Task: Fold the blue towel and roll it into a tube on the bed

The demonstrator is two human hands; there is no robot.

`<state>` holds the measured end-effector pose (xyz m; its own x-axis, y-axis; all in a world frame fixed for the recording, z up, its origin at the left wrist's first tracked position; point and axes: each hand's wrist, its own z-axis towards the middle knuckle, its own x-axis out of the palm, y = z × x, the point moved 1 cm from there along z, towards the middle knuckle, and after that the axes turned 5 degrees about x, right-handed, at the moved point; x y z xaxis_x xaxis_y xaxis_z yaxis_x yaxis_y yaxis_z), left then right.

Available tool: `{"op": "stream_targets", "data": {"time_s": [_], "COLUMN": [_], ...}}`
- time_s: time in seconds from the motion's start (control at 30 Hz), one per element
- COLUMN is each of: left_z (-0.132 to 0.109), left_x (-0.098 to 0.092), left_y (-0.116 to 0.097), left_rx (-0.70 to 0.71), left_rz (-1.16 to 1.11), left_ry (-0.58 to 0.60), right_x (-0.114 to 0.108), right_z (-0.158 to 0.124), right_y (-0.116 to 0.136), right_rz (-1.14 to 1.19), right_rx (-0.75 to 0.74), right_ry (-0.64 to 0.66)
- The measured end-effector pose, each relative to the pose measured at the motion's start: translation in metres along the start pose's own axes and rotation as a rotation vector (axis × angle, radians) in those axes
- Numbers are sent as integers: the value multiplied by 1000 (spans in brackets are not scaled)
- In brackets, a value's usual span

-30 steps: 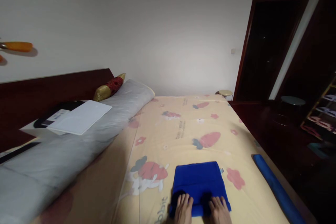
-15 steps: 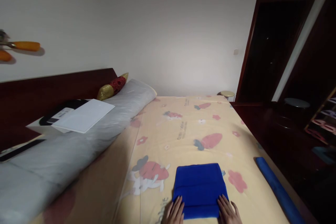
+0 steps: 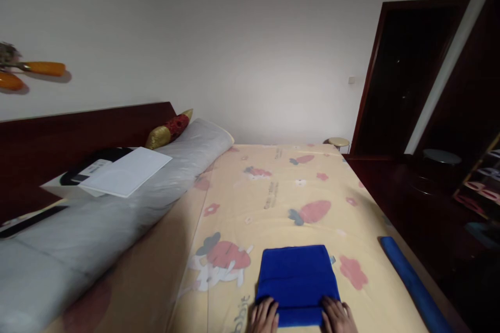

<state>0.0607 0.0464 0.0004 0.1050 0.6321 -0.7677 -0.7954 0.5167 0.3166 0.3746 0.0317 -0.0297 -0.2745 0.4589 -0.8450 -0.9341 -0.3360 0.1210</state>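
Note:
A blue cloth [image 3: 299, 273], folded into a rough rectangle, lies on the bed, with a crease running across it near the close edge. My left hand [image 3: 265, 316] is at its near left corner, fingers bent over the cloth. At the near right corner, my right hand [image 3: 336, 315] has its fingers curled over the edge in the same way. Both thumbs are hidden. A small tag [image 3: 332, 259] sticks out from the cloth's right side. Off to the right, a long rolled blue cloth [image 3: 414, 281] lies along the bed's edge.
The bed sheet [image 3: 269, 234] is yellow with carrots and rabbits. A long grey covered bundle [image 3: 128, 229] lies at the left, with a white flat box [image 3: 127, 171] on it. Behind are a dark headboard [image 3: 86, 125] and a red-gold cushion [image 3: 170, 130]. Two stools [image 3: 338, 142] stand beyond the bed.
My fingers, lying flatter before, are now bent over the cloth's near corners. Both hands have moved slightly inward. The blue cloth looks the same, and the view has shifted a little.

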Motion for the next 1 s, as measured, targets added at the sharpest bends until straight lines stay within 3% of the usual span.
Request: {"op": "stream_targets", "data": {"time_s": [0.07,0.13,0.23,0.33,0.4,0.47,0.57,0.63,0.7,0.8,0.9,1.0], "left_z": [-13,-18,-3,26,39,37,11,-8,-16,3,37,49], "left_x": [-7,-8,3,18,24,25,17,12,9,12,22,29], "left_y": [21,24,-2,-38,-46,-34,10,34,40,16,-24,-33], "left_rx": [-18,-36,-15,1,23,-29,-203,-218,-194,-103,29,19], "left_rz": [104,136,55,-25,-57,-26,115,177,187,81,-81,-155], "left_ry": [-7,3,-7,-50,-23,34,77,53,36,34,57,131], "right_x": [-6,-8,-8,-4,-2,0,-1,-5,-10,-18,-21,-22], "right_z": [-11,-12,10,43,56,55,36,24,22,43,72,85], "right_y": [-22,-23,14,61,74,60,10,-20,-29,1,50,64], "right_rz": [-66,-97,-27,128,169,143,85,77,95,230,431,481], "right_rx": [34,63,0,-111,-88,27,169,212,283,364,260,212], "right_ry": [51,67,70,181,265,294,256,223,233,350,565,667]}}
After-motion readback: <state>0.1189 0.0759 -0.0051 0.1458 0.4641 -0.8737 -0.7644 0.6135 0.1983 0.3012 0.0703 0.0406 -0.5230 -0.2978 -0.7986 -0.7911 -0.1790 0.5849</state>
